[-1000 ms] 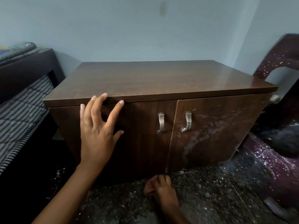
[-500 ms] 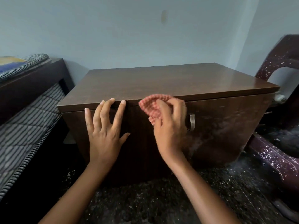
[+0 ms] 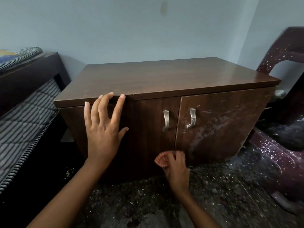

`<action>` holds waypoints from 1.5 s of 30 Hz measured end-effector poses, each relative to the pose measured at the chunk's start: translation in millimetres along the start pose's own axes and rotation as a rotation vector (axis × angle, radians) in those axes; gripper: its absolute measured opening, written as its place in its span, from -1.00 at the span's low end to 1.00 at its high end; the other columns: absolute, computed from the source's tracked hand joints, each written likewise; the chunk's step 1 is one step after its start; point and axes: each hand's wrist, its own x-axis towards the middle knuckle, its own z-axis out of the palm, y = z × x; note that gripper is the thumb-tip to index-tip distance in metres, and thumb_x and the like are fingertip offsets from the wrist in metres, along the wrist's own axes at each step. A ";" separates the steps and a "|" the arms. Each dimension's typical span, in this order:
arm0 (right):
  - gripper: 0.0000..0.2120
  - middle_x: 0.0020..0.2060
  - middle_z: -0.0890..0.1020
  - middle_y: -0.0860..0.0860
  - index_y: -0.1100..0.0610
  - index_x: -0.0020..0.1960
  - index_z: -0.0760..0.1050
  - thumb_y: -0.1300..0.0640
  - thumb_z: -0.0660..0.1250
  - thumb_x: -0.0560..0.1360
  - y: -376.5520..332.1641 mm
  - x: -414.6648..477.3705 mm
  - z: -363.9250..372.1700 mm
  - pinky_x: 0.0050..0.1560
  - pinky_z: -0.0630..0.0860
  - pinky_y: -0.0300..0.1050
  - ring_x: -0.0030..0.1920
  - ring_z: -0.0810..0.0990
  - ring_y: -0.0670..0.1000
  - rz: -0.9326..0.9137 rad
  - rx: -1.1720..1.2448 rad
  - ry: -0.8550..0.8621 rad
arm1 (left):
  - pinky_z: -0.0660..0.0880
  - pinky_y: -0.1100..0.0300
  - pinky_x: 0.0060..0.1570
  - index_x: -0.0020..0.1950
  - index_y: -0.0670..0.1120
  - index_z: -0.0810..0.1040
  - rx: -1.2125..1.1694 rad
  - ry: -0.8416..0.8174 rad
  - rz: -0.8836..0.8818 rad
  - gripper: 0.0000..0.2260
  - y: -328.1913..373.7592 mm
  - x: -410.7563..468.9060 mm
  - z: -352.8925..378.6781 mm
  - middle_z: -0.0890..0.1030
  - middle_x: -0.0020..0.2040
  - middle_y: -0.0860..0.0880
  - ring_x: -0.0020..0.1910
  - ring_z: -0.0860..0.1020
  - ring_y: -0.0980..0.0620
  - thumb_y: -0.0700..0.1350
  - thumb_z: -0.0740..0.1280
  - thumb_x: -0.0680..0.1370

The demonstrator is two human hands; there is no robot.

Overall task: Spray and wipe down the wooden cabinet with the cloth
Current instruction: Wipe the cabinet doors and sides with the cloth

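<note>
Head view: wooden cabinet (image 3: 164, 76) stands on speckled floor (image 3: 213, 186).

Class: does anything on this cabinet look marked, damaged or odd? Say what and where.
The right door carries whitish smears and scratches beside and below its handle; the left door looks evenly dark.

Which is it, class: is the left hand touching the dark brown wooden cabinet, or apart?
Touching. Head view: the left hand rests straight fingertips on the top front edge of the cabinet.
</note>
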 end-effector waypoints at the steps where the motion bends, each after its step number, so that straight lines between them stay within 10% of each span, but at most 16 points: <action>1: -0.63 0.00 0.47 0.02 0.06 0.06 0.50 0.16 0.39 0.25 11.3 -5.8 1.9 -0.22 0.55 -0.02 0.09 0.52 0.13 0.050 0.066 -0.070 | -0.04 -0.15 0.45 0.51 -0.04 0.21 0.003 0.002 -0.002 -0.09 -1.0 -0.1 0.1 0.20 0.40 -0.16 0.41 0.20 -0.18 -0.04 0.59 0.26; 8: -0.67 -0.07 0.51 0.07 0.27 0.05 0.57 0.51 0.33 0.34 -11.8 -8.1 -80.9 -0.15 0.36 -0.59 -0.04 0.58 -0.13 0.243 0.630 0.526 | -0.08 -0.18 0.44 0.51 -0.06 0.21 0.004 -0.028 -0.044 -0.06 7.0 0.3 -1.2 0.18 0.41 -0.19 0.42 0.17 -0.20 -0.09 0.60 0.22; 13: -0.66 0.03 0.49 0.07 0.17 0.15 0.52 0.38 0.29 0.41 -50.1 43.8 -117.6 0.04 0.46 -0.25 0.05 0.53 -0.02 0.015 0.618 0.712 | -0.12 -0.28 0.39 0.50 -0.05 0.20 -0.028 -0.055 -0.143 -0.05 21.6 1.6 -2.4 0.13 0.44 -0.17 0.46 0.08 -0.17 -0.10 0.61 0.21; 21: -0.75 0.06 0.54 0.05 0.02 0.10 0.58 0.23 0.30 0.47 -51.0 61.2 -72.2 -0.19 0.51 -0.13 0.05 0.49 0.05 0.052 0.229 0.710 | -0.22 -0.21 0.39 0.50 -0.02 0.18 -0.107 0.037 0.043 -0.31 59.8 27.9 6.6 0.14 0.50 -0.13 0.51 0.02 -0.12 -0.03 0.42 0.45; 37: -0.75 0.04 0.44 0.10 0.16 0.00 0.35 0.17 0.38 0.42 10.2 5.9 20.2 -0.19 0.46 -0.07 0.00 0.53 0.15 0.576 0.304 0.212 | -0.01 -0.08 0.46 0.46 -0.03 0.28 -0.108 0.030 0.201 -0.34 86.0 70.4 24.7 0.31 0.48 -0.09 0.53 0.07 -0.13 0.27 0.25 0.46; 45: -0.83 -0.25 0.56 0.07 0.04 -0.25 0.40 0.30 0.24 0.30 45.8 -9.8 36.2 -0.09 0.50 0.04 -0.18 0.55 0.14 0.701 0.677 0.075 | 0.21 0.03 0.14 0.35 -0.01 0.41 -0.180 0.054 0.169 -0.42 88.3 69.0 25.7 0.49 0.30 0.00 0.36 0.38 -0.08 0.26 0.34 0.43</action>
